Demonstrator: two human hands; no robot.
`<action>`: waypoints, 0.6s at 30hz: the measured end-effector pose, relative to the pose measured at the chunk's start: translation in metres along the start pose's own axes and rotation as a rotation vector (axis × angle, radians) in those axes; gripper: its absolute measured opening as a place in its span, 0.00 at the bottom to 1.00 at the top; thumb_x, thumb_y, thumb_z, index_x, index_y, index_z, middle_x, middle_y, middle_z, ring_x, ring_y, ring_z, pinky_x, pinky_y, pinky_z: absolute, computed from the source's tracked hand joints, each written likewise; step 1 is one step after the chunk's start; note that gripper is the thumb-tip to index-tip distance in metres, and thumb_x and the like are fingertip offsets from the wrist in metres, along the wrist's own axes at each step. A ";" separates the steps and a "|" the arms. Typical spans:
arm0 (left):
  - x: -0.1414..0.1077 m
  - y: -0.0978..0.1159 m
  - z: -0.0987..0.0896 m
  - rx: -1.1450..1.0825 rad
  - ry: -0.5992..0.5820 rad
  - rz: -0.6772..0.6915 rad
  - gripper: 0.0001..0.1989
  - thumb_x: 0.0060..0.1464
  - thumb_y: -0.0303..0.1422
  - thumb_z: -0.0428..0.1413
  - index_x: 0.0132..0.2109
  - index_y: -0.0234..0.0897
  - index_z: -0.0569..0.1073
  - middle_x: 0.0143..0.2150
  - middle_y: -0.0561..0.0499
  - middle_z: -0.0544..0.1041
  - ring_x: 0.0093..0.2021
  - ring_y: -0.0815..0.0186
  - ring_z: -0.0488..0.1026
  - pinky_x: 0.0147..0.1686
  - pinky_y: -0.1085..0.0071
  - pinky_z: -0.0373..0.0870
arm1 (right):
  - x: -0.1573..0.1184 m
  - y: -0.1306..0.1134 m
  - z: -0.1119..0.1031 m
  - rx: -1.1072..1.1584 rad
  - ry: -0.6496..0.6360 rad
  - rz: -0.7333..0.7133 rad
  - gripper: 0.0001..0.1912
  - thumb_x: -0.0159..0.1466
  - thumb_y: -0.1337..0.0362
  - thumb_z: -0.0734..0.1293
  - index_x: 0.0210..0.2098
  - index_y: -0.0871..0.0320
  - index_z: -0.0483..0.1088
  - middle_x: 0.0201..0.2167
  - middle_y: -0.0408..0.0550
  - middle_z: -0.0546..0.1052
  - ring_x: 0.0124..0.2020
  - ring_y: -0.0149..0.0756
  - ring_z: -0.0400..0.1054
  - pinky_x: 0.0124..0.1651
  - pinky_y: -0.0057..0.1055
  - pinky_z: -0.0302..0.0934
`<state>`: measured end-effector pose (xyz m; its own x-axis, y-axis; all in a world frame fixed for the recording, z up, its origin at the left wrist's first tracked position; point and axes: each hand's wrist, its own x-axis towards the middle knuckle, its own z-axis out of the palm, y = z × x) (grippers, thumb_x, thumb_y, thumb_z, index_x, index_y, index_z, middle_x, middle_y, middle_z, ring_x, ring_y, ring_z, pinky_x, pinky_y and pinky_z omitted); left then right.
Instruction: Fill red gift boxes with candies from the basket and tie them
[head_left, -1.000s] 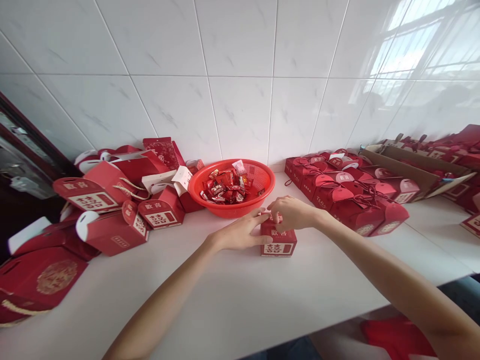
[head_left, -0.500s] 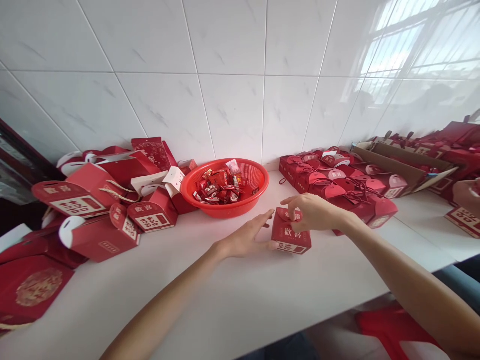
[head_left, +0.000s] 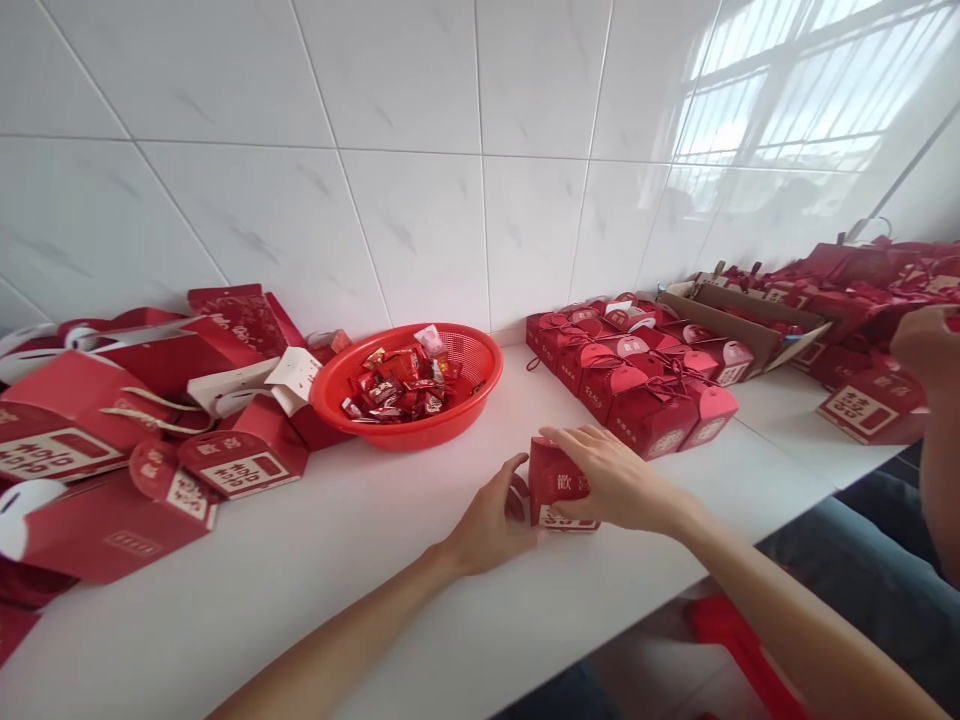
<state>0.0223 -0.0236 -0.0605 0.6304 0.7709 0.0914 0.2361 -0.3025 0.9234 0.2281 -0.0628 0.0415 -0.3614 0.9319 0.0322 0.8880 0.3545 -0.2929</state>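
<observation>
A small red gift box with gold and white lettering stands on the white table in front of me. My right hand is closed over its top and right side, fingers at the upper edge and thumb low across the front. At the left side of the box is my left hand, its fingers curved and spread from the thumb. The left fingertips are close to the box wall; whether they press on it is hard to see. Part of the lid is hidden under my right hand.
An orange-red plastic basket of wrapped candies stands near the wall. Unfilled-looking boxes pile up at the left. Closed boxes stand in rows at the right. Another person's hand is near a box at the far right.
The view has turned to the right. My right hand has gone from a bent-finger touch on the lid to a grasp round the box. My left hand has curled in at its side.
</observation>
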 end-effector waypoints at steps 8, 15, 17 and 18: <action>-0.010 -0.004 0.004 0.097 -0.051 -0.020 0.35 0.52 0.35 0.60 0.65 0.44 0.60 0.49 0.48 0.73 0.41 0.64 0.71 0.49 0.58 0.72 | -0.087 0.046 -0.047 0.270 0.046 0.051 0.43 0.52 0.61 0.74 0.66 0.49 0.62 0.62 0.55 0.72 0.61 0.53 0.68 0.60 0.46 0.66; -0.009 -0.006 0.003 0.112 -0.059 -0.032 0.33 0.52 0.38 0.59 0.64 0.41 0.62 0.49 0.46 0.74 0.41 0.63 0.72 0.50 0.57 0.72 | -0.157 0.136 -0.095 0.361 0.311 0.529 0.36 0.42 0.61 0.79 0.52 0.47 0.75 0.59 0.56 0.74 0.60 0.58 0.69 0.49 0.38 0.73; -0.009 -0.006 0.003 0.116 -0.060 -0.028 0.33 0.52 0.38 0.59 0.64 0.41 0.63 0.49 0.46 0.75 0.41 0.63 0.72 0.50 0.58 0.72 | -0.154 0.158 -0.105 0.371 0.346 0.675 0.36 0.42 0.64 0.78 0.52 0.49 0.74 0.59 0.58 0.74 0.55 0.56 0.73 0.45 0.36 0.73; -0.009 -0.006 0.003 0.118 -0.058 -0.027 0.33 0.52 0.38 0.59 0.64 0.40 0.63 0.49 0.46 0.75 0.41 0.63 0.72 0.49 0.58 0.72 | -0.149 0.167 -0.109 0.374 0.349 0.725 0.36 0.43 0.67 0.76 0.53 0.52 0.72 0.58 0.60 0.74 0.52 0.54 0.75 0.42 0.35 0.72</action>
<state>0.0176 -0.0305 -0.0683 0.6635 0.7470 0.0420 0.3371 -0.3486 0.8746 0.4612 -0.1344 0.0924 0.4157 0.9094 -0.0111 0.6917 -0.3240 -0.6454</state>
